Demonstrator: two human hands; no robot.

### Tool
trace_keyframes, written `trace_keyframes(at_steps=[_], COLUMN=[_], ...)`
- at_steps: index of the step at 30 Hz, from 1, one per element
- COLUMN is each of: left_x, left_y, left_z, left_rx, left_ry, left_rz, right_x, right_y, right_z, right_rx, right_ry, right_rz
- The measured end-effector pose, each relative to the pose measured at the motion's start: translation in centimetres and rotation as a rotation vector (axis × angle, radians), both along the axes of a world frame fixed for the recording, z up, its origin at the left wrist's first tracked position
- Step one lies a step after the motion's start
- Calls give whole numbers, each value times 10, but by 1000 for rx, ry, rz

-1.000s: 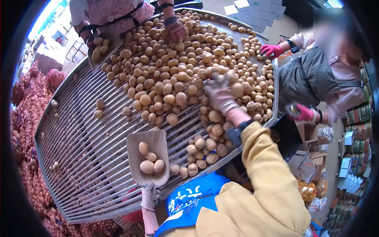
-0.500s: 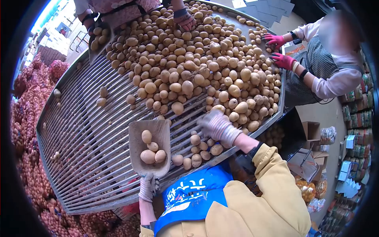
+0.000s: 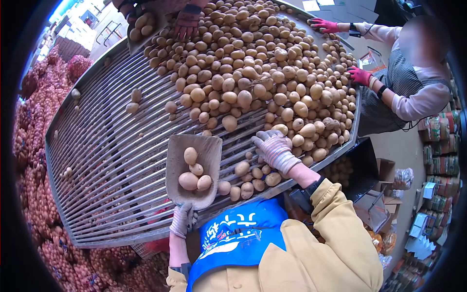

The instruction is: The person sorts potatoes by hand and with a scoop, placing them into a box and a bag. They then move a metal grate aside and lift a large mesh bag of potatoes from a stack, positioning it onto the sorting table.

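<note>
Potatoes [image 3: 307,130] (plenty) beside right hand [image 3: 276,150]

Bright light comes from the upper left, almost white there; the desk [image 3: 112,160] looks curved, and corners are black

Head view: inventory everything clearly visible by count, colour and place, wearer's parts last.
Potatoes: many, tan, mostly on rack
Rack: one, grey, centre
Scoops: two, beige, rack edges
Bin: one, black, rack's right
Net sacks: many, reddish, left
Boxes: several, brown, right
Packs: many, multicoloured, far right
Workers: two, pinkish gloves, top and right
Apron: one, blue, bottom
Jacket: one, tan, bottom
Left hand: one, striped glove, scoop handle
Right hand: one, striped glove, near potatoes
</note>
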State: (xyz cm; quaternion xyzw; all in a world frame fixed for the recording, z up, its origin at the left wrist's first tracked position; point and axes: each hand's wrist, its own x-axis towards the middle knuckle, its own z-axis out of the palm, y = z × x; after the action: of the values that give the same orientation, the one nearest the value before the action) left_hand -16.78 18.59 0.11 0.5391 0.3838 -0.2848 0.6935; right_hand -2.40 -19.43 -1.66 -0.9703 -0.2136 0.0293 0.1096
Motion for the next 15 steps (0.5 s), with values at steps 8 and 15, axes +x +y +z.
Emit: trace_keyframes(at_steps=[8, 15], left_x=[-1, 2], left_y=[1, -5], left_z=[-4, -5], left_rx=[-31, 16], left_ry=[36, 19], left_rz=[-8, 14], right_x=[-12, -20], right_y=[-14, 21], right_z=[30, 9], right_rx=[-85, -401], right_ry=[122, 216], right_rz=[65, 88])
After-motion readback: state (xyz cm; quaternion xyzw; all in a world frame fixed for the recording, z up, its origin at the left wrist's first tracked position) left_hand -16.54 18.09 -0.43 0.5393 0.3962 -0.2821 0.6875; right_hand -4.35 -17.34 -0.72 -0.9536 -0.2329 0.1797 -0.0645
